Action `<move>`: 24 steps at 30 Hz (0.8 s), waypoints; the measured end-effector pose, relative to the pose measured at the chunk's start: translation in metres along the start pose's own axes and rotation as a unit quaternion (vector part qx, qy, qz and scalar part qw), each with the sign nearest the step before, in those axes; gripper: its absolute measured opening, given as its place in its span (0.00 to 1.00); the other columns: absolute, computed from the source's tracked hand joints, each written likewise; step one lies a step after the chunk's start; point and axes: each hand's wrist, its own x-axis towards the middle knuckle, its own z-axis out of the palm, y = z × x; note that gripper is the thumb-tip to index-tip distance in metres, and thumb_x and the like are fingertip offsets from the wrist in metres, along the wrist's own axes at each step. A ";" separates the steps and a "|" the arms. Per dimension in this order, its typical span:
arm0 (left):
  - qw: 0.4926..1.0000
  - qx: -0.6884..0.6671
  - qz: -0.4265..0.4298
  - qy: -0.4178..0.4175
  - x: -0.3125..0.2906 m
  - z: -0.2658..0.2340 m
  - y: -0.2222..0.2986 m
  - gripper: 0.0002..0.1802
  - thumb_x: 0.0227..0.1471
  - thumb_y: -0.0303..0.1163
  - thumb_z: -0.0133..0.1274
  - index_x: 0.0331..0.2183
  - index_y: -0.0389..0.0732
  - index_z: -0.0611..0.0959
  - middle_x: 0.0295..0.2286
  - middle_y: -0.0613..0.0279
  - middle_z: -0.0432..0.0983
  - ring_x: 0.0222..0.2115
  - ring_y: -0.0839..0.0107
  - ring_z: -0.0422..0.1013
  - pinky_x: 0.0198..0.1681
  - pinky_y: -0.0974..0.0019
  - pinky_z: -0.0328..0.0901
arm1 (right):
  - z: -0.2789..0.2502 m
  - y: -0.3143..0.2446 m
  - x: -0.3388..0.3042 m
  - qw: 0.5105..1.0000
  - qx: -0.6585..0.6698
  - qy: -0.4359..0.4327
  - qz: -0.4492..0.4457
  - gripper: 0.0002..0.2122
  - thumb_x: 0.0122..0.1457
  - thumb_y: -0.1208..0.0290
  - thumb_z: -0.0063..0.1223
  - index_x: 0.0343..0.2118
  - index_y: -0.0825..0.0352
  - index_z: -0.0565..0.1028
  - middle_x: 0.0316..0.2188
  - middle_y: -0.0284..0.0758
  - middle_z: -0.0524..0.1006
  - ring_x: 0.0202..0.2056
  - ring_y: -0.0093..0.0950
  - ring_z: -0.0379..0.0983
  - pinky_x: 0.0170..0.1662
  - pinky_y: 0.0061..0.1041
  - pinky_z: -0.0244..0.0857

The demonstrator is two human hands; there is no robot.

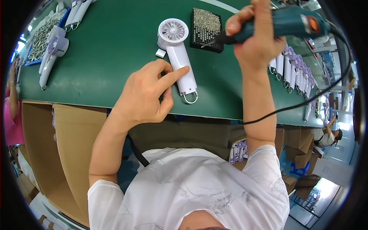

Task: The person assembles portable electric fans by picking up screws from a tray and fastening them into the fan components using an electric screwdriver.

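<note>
A white handheld fan lies on the green table before me, its round grille away from me and its wire loop at the near end. Across its handle rests the stretched index finger of my left hand; the thumb stands apart and nothing is gripped. My right hand is wrapped round a dark teal electric screwdriver, raised at the right. Its bit points left over a black screw tray with many small screws heaped at its far part. A small white piece sits beside the fan's neck.
Another fan lies at the left by a blue bin of metal parts. Several fans line the right side. The screwdriver's black cord loops across my right forearm. An open cardboard box stands below the table's left edge.
</note>
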 end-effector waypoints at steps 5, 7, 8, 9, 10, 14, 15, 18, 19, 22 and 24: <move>1.000 0.012 0.002 0.003 -0.001 0.003 -0.003 0.34 0.36 0.19 0.51 0.50 0.41 0.83 0.34 0.51 0.75 0.29 0.56 0.72 0.32 0.59 0.69 | -0.023 -0.021 -0.024 0.956 0.138 -0.257 0.026 0.17 0.75 0.57 0.37 0.48 0.65 0.74 0.30 0.32 0.73 0.19 0.24 0.68 0.21 0.26 0.62; 1.000 0.014 0.005 0.003 -0.002 0.003 -0.004 0.34 0.36 0.19 0.50 0.50 0.41 0.83 0.35 0.51 0.75 0.30 0.56 0.73 0.32 0.59 0.69 | -0.019 -0.027 -0.035 0.947 0.118 -0.295 0.035 0.18 0.75 0.55 0.36 0.52 0.64 0.71 0.31 0.32 0.72 0.19 0.24 0.68 0.21 0.25 0.63; 1.000 0.015 0.003 0.003 -0.002 0.003 -0.004 0.34 0.36 0.19 0.50 0.50 0.41 0.83 0.35 0.52 0.75 0.30 0.56 0.73 0.32 0.59 0.70 | -0.018 -0.028 -0.040 0.950 0.102 -0.291 0.042 0.19 0.74 0.54 0.37 0.52 0.64 0.71 0.31 0.32 0.72 0.19 0.24 0.68 0.21 0.25 0.63; 1.000 0.016 0.002 0.004 -0.003 0.002 -0.004 0.34 0.36 0.19 0.50 0.51 0.41 0.83 0.35 0.52 0.75 0.30 0.56 0.73 0.32 0.59 0.70 | -0.015 -0.030 -0.042 0.947 0.091 -0.305 0.048 0.18 0.73 0.54 0.40 0.51 0.64 0.71 0.30 0.32 0.72 0.17 0.25 0.69 0.20 0.25 0.63; 1.000 0.017 -0.001 0.002 -0.003 0.002 -0.004 0.34 0.36 0.19 0.50 0.51 0.41 0.83 0.35 0.52 0.75 0.30 0.56 0.73 0.32 0.59 0.70 | -0.014 -0.033 -0.046 0.948 0.071 -0.304 0.064 0.18 0.73 0.53 0.42 0.49 0.64 0.71 0.29 0.32 0.72 0.17 0.25 0.69 0.20 0.26 0.63; 1.000 0.018 0.008 0.009 -0.003 0.004 -0.004 0.33 0.36 0.18 0.52 0.50 0.42 0.83 0.33 0.55 0.74 0.30 0.58 0.72 0.31 0.59 0.69 | -0.007 -0.043 -0.052 0.947 0.006 -0.312 0.075 0.17 0.70 0.52 0.48 0.46 0.63 0.70 0.27 0.30 0.73 0.16 0.24 0.70 0.19 0.25 0.64; 1.000 0.020 0.011 0.013 -0.003 0.004 -0.004 0.32 0.36 0.18 0.54 0.49 0.43 0.84 0.32 0.57 0.73 0.29 0.60 0.72 0.30 0.60 0.69 | -0.006 -0.043 -0.053 0.945 -0.006 -0.319 0.075 0.16 0.69 0.53 0.50 0.46 0.63 0.70 0.26 0.30 0.73 0.16 0.24 0.70 0.20 0.25 0.64; 1.000 0.019 0.005 0.007 -0.003 0.004 -0.003 0.32 0.36 0.19 0.54 0.49 0.43 0.83 0.32 0.57 0.73 0.30 0.59 0.72 0.30 0.60 0.69 | -0.004 -0.039 -0.055 0.951 0.000 -0.301 0.065 0.16 0.69 0.54 0.51 0.46 0.63 0.70 0.25 0.30 0.73 0.16 0.24 0.70 0.20 0.25 0.64; 1.000 0.019 0.004 0.008 -0.003 0.004 -0.003 0.32 0.36 0.19 0.54 0.49 0.43 0.83 0.32 0.57 0.73 0.30 0.59 0.72 0.30 0.60 0.69 | -0.004 -0.039 -0.056 0.951 0.001 -0.301 0.066 0.16 0.69 0.54 0.51 0.46 0.63 0.70 0.25 0.30 0.73 0.16 0.24 0.70 0.20 0.25 0.64; 1.000 0.020 0.007 0.008 -0.004 0.004 -0.003 0.33 0.36 0.19 0.54 0.50 0.43 0.83 0.33 0.57 0.73 0.30 0.59 0.72 0.31 0.59 0.70 | -0.002 -0.038 -0.056 0.948 0.009 -0.309 0.080 0.15 0.68 0.55 0.53 0.45 0.63 0.71 0.25 0.31 0.73 0.16 0.24 0.71 0.20 0.26 0.64; 1.000 0.020 0.012 0.009 -0.004 0.005 -0.004 0.34 0.36 0.19 0.54 0.51 0.43 0.83 0.33 0.57 0.73 0.30 0.59 0.72 0.31 0.59 0.70 | -0.001 -0.036 -0.057 0.944 0.011 -0.318 0.089 0.14 0.68 0.56 0.54 0.43 0.64 0.71 0.25 0.32 0.73 0.16 0.24 0.71 0.20 0.26 0.64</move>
